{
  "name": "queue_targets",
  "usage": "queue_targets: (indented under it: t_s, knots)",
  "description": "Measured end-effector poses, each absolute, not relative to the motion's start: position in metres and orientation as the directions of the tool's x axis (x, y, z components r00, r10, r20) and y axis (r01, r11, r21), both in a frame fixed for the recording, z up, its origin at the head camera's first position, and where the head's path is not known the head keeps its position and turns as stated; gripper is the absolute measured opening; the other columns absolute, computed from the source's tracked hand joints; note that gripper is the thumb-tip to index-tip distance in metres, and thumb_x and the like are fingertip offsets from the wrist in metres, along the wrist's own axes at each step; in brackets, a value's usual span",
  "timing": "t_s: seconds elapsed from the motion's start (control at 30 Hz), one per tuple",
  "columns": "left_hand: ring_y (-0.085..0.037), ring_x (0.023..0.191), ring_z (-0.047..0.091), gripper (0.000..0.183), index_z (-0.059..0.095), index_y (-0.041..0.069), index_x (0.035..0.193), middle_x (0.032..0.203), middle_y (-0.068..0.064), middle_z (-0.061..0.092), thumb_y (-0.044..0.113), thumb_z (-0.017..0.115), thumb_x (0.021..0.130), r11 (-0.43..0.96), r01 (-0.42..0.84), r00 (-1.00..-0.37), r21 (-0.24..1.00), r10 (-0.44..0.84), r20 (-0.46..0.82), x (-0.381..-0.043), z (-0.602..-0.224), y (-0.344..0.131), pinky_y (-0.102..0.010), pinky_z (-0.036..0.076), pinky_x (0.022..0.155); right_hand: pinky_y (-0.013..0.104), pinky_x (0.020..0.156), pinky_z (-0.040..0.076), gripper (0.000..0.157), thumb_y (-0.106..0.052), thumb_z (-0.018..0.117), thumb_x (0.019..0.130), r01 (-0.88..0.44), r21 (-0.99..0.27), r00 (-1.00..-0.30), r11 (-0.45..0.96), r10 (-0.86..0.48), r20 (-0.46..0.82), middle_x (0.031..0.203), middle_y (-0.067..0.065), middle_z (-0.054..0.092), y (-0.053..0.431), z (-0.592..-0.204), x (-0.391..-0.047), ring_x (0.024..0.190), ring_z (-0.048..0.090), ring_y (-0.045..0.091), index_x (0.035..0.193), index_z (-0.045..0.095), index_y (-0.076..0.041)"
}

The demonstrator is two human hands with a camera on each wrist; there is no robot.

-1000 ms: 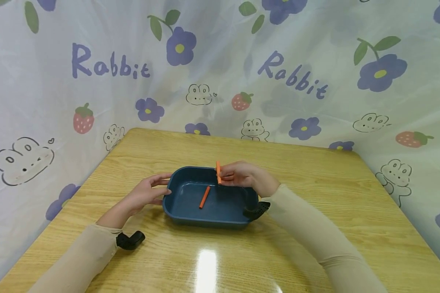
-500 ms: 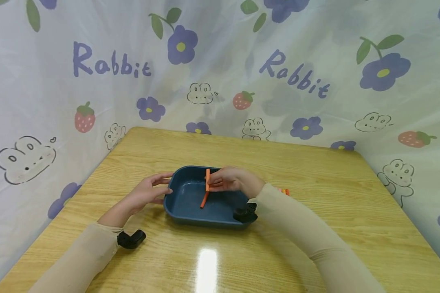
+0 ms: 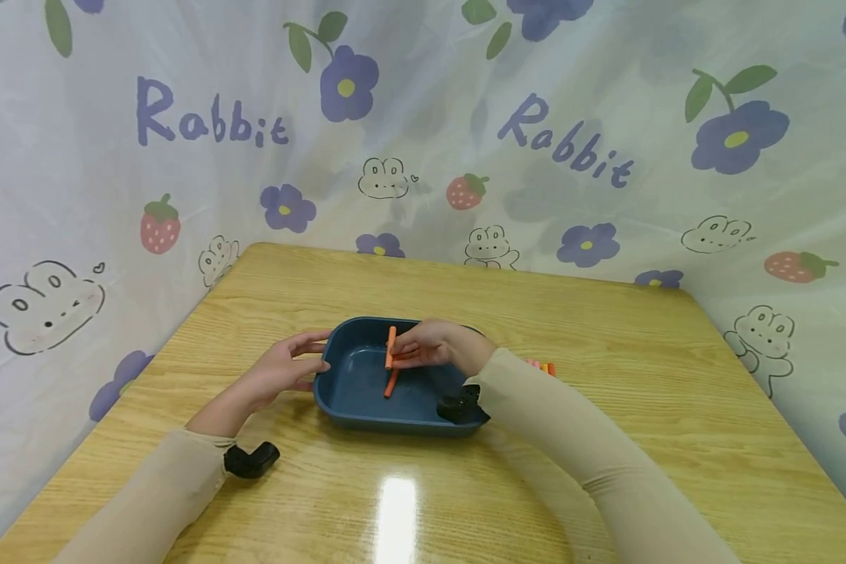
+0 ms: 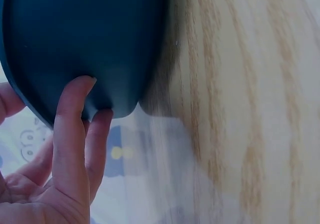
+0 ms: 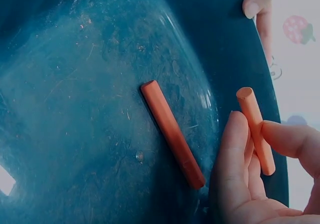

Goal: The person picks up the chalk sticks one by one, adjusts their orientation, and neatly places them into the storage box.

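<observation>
A dark blue basin (image 3: 402,428) stands on the table, with a red stick (image 3: 391,384) lying on its floor. My left hand (image 3: 278,372) holds the basin's left end, thumb at the rim and fingers against the outer wall in the left wrist view. My right hand (image 3: 430,345) pinches an orange stick (image 3: 391,345) between thumb and fingers over the basin. In the right wrist view, this orange stick (image 5: 256,131) looks matte and round, like chalk or a crayon. It is held apart from the red stick (image 5: 172,134) and at an angle to it.
Several coloured stick ends (image 3: 546,368), pink, yellow and red, show on the wooden table (image 3: 289,517) right of the basin, partly hidden by the right sleeve (image 3: 571,423). A printed curtain (image 3: 423,102) hangs behind the table and along its sides.
My right hand has moved left and a little down with the orange stick, from the basin's far rim to over its inside. Coloured sticks at right came into view. My left hand stays put.
</observation>
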State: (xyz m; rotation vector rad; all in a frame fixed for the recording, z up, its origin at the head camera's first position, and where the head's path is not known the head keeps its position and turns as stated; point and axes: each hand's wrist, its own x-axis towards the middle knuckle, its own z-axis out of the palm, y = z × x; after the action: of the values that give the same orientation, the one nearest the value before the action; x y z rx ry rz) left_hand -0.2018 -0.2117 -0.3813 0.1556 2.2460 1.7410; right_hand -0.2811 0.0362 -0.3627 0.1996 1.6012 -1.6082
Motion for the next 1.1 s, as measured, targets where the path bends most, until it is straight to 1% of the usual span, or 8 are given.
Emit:
queue_targets:
  t_s: [0.1, 0.33, 0.47, 0.6, 0.83, 0.9, 1.0, 1.1]
  knots:
    - [-0.031, 0.106, 0.057, 0.063, 0.031, 0.003, 0.145, 0.139, -0.028, 0.032, 0.009, 0.060, 0.089, 0.260, -0.095, -0.950, 0.961, 0.264, -0.165, -0.201, -0.381, -0.212, -0.040, 0.055, 0.074, 0.032, 0.085, 0.051, 0.035, 0.007, 0.050, 0.091, 0.647, -0.744, -0.624, 0.164, -0.445, -0.642, 0.096, 0.017, 0.062, 0.036, -0.364, -0.282, 0.079, 0.062, 0.022, 0.126, 0.052, 0.009]
    - [-0.034, 0.107, 0.056, 0.063, 0.030, 0.002, 0.145, 0.139, -0.029, 0.032, 0.008, 0.059, 0.089, 0.253, -0.096, -0.949, 0.963, 0.269, -0.166, -0.200, -0.380, -0.211, -0.039, 0.054, 0.075, 0.027, 0.078, 0.053, 0.038, 0.008, 0.049, 0.091, 0.651, -0.743, -0.614, 0.156, -0.468, -0.636, 0.120, 0.021, 0.054, 0.037, -0.365, -0.282, 0.087, 0.059, 0.023, 0.130, 0.049, 0.007]
    - [-0.036, 0.108, 0.056, 0.062, 0.030, 0.002, 0.145, 0.139, -0.029, 0.032, 0.007, 0.058, 0.090, 0.252, -0.094, -0.948, 0.963, 0.272, -0.164, -0.200, -0.379, -0.210, -0.040, 0.054, 0.075, 0.026, 0.075, 0.053, 0.039, 0.007, 0.048, 0.092, 0.643, -0.750, -0.607, 0.155, -0.493, -0.623, 0.126, 0.023, 0.050, 0.040, -0.364, -0.283, 0.086, 0.060, 0.022, 0.131, 0.047, 0.006]
    - [-0.035, 0.108, 0.055, 0.062, 0.030, 0.002, 0.144, 0.139, -0.029, 0.032, 0.008, 0.059, 0.089, 0.248, -0.094, -0.949, 0.964, 0.270, -0.162, -0.200, -0.379, -0.210, -0.040, 0.054, 0.075, 0.028, 0.078, 0.053, 0.040, 0.005, 0.048, 0.093, 0.620, -0.770, -0.610, 0.150, -0.525, -0.593, 0.131, 0.025, 0.047, 0.043, -0.359, -0.284, 0.084, 0.061, 0.022, 0.133, 0.046, 0.006]
    - [-0.032, 0.104, 0.058, 0.063, 0.030, 0.003, 0.144, 0.139, -0.029, 0.032, 0.008, 0.059, 0.089, 0.264, -0.103, -0.952, 0.959, 0.253, -0.172, -0.200, -0.380, -0.211, -0.040, 0.054, 0.075, 0.030, 0.083, 0.051, 0.042, 0.003, 0.048, 0.093, 0.572, -0.812, -0.643, 0.114, -0.552, -0.531, 0.136, 0.026, 0.041, 0.056, -0.343, -0.283, 0.104, 0.055, 0.027, 0.135, 0.043, 0.006]
    - [-0.032, 0.103, 0.058, 0.063, 0.030, 0.003, 0.145, 0.139, -0.029, 0.032, 0.009, 0.060, 0.089, 0.268, -0.104, -0.952, 0.958, 0.251, -0.173, -0.200, -0.380, -0.211, -0.040, 0.054, 0.075, 0.029, 0.083, 0.051, 0.043, 0.002, 0.048, 0.093, 0.559, -0.822, -0.650, 0.112, -0.556, -0.518, 0.137, 0.026, 0.039, 0.062, -0.339, -0.282, 0.103, 0.056, 0.027, 0.136, 0.042, 0.007]
    - [-0.033, 0.104, 0.058, 0.064, 0.030, 0.004, 0.145, 0.140, -0.029, 0.032, 0.010, 0.060, 0.089, 0.273, -0.102, -0.953, 0.956, 0.249, -0.173, -0.200, -0.380, -0.211, -0.040, 0.054, 0.075, 0.029, 0.082, 0.051, 0.045, 0.002, 0.048, 0.093, 0.539, -0.837, -0.662, 0.098, -0.565, -0.492, 0.136, 0.027, 0.037, 0.071, -0.334, -0.279, 0.094, 0.058, 0.024, 0.137, 0.040, 0.007]
    - [-0.033, 0.105, 0.058, 0.063, 0.030, 0.004, 0.145, 0.140, -0.028, 0.032, 0.009, 0.059, 0.089, 0.270, -0.103, -0.953, 0.957, 0.249, -0.173, -0.200, -0.381, -0.211, -0.040, 0.055, 0.075, 0.029, 0.082, 0.051, 0.046, 0.001, 0.048, 0.093, 0.517, -0.852, -0.678, 0.080, -0.570, -0.465, 0.127, 0.026, 0.044, 0.081, -0.329, -0.275, 0.087, 0.060, 0.021, 0.137, 0.038, 0.008]
